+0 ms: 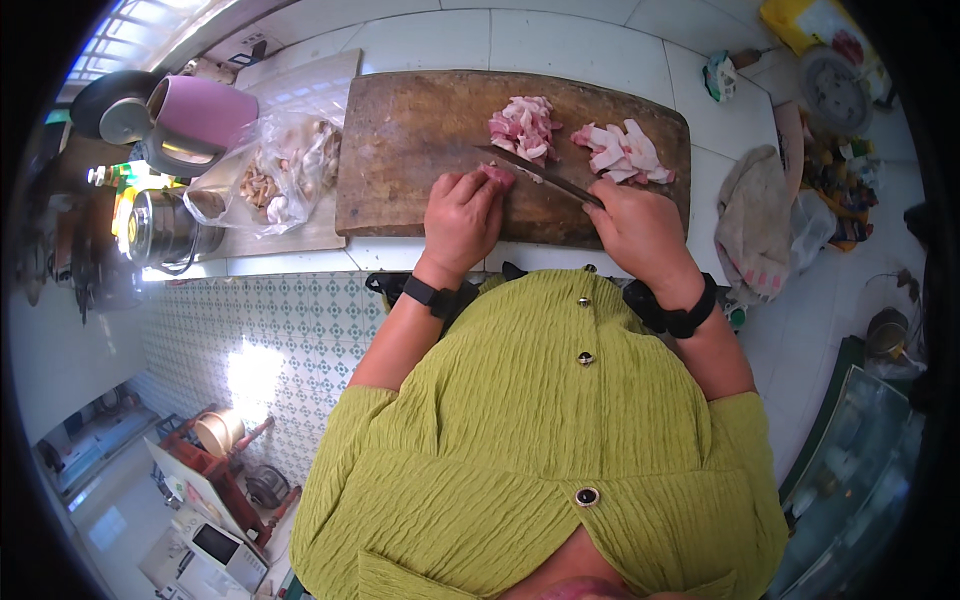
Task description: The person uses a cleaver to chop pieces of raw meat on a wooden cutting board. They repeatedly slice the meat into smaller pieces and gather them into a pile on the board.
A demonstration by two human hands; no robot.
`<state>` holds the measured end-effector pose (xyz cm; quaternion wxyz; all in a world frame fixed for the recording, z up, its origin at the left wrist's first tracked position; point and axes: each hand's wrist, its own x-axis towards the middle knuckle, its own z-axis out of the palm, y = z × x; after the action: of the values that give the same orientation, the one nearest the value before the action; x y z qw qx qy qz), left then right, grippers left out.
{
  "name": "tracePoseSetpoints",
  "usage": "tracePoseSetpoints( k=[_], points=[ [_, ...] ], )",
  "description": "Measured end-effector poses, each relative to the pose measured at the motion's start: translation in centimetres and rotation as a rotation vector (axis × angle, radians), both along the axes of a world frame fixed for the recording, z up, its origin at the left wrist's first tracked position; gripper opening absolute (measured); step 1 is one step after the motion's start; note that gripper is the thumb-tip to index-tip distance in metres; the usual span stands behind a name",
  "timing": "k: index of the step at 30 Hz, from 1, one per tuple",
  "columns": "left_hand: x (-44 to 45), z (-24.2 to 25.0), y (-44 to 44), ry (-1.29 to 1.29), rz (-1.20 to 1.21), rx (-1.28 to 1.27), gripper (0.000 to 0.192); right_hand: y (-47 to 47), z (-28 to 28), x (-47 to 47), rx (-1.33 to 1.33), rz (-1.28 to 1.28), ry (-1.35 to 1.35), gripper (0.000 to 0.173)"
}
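Note:
My left hand (461, 217) presses a small piece of raw meat (498, 175) onto a thick wooden chopping board (409, 120), its fingertips on the meat. In my right hand (639, 232) is the handle of a kitchen knife (544, 175). The dark blade slants across the board, its tip up and to the left, just beyond the held meat. A few pale scraps lie against the blade. Past it sits a heap of sliced pink meat (523, 126). To the right, above my right hand, lies a second pile of paler, fatty strips (624, 152).
Left of the board, a clear plastic bag (289, 176) of mushrooms and what looks like garlic lies near a metal pot (161, 229) and a pink container (206, 112). On the right, a grey cloth (752, 217) hangs over the white-tiled counter's edge (701, 187).

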<state>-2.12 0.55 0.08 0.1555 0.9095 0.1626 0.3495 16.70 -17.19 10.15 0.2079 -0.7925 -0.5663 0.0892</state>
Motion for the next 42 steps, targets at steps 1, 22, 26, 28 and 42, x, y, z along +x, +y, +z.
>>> tracePoseSetpoints(
  k=[1, 22, 26, 28, 42],
  points=[
    [0.1, -0.1, 0.1, -0.01, 0.004, 0.015, 0.025, 0.2, 0.0, -0.2, 0.001, 0.014, -0.005, 0.015],
    [0.5, -1.3, 0.3, -0.068, -0.006, -0.117, 0.031, 3.1, 1.5, -1.6, -0.236, 0.198, -0.229, 0.002],
    [0.5, -1.5, 0.2, -0.073, 0.005, -0.16, 0.035, 5.0, 1.0, -2.4, -0.282, 0.198, -0.207, 0.001],
    [0.5, -1.5, 0.1, -0.095, 0.007, -0.165, 0.034, 5.6, 0.3, -2.8, -0.281, 0.19, -0.206, 0.001],
    [0.0, -1.7, -0.1, -0.088, 0.023, -0.065, 0.027, 2.6, 1.5, -1.9, -0.18, 0.152, -0.174, 0.013]
  ],
)
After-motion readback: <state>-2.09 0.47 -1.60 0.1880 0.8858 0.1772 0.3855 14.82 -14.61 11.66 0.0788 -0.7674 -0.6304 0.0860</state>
